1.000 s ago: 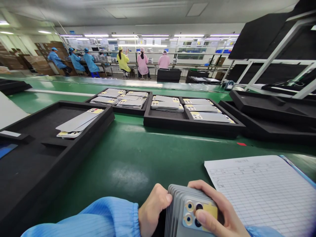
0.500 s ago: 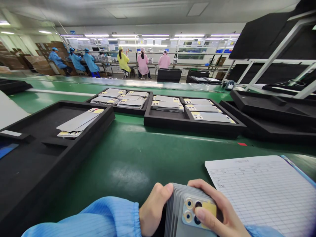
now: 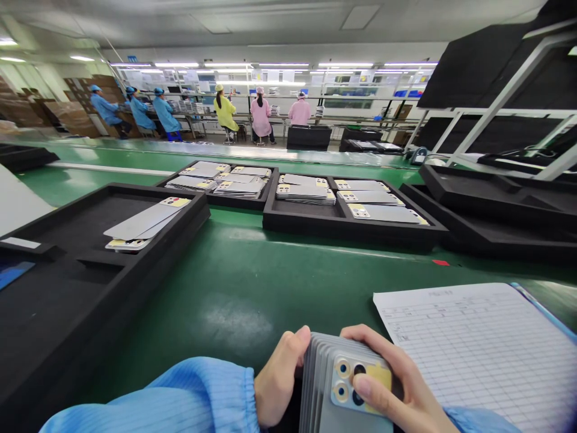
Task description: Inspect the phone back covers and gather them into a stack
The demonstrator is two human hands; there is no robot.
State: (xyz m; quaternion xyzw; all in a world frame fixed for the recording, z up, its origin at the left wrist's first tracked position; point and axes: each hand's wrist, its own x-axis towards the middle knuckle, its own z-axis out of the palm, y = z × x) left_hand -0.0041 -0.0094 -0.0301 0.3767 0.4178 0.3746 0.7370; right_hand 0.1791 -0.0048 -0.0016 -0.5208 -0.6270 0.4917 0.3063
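Observation:
A fanned stack of grey phone back covers (image 3: 318,385) is between my hands at the bottom of the view. Each cover is thin, and the front one shows a camera plate with round lens holes and a patch of yellow film. My left hand (image 3: 282,373) grips the stack's left edge, thumb at the top corner. With its thumb over the camera plate and fingers behind the top edge, my right hand (image 3: 396,385) is closed on the same stack. The stack's lower end is cut off by the frame.
A lined notebook (image 3: 478,343) lies at right. Black foam trays (image 3: 351,227) with more covers (image 3: 306,191) stand across the green table (image 3: 216,300). A large tray (image 3: 112,313) at left holds several covers (image 3: 146,221). Stacked trays (image 3: 496,222) sit far right; co-workers (image 3: 225,111) are beyond.
The stack and both hands have shifted very slightly left. My grip on the covers looks the same, and the trays have stayed put.

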